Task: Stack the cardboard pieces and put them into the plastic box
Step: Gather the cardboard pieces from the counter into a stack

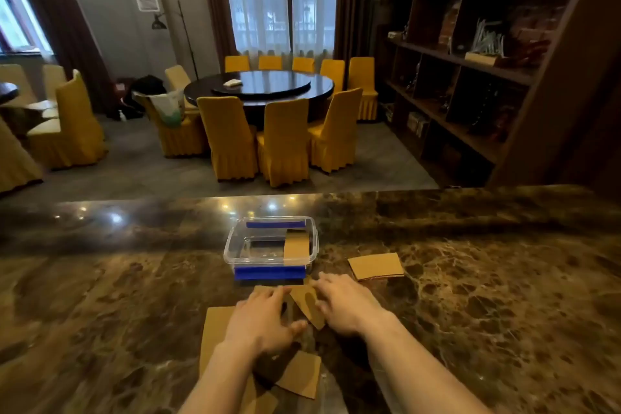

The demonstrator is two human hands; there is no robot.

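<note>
A clear plastic box (232,247) with blue clips stands on the marble counter, and one cardboard piece (296,245) leans inside it at the right. Just in front of the box, my left hand (260,319) and my right hand (342,304) both touch a tilted cardboard piece (307,307) between them; the grip itself is blurred. A larger cardboard sheet (211,329) lies under my left wrist. Another piece (300,375) lies between my forearms, near the counter's front. A small stack of cardboard (376,265) rests to the right of the box.
The dark marble counter (487,279) stretches wide to both sides. Beyond its far edge are a round dining table (262,86) with yellow covered chairs (285,141) and a wooden shelf unit (470,60) at the right.
</note>
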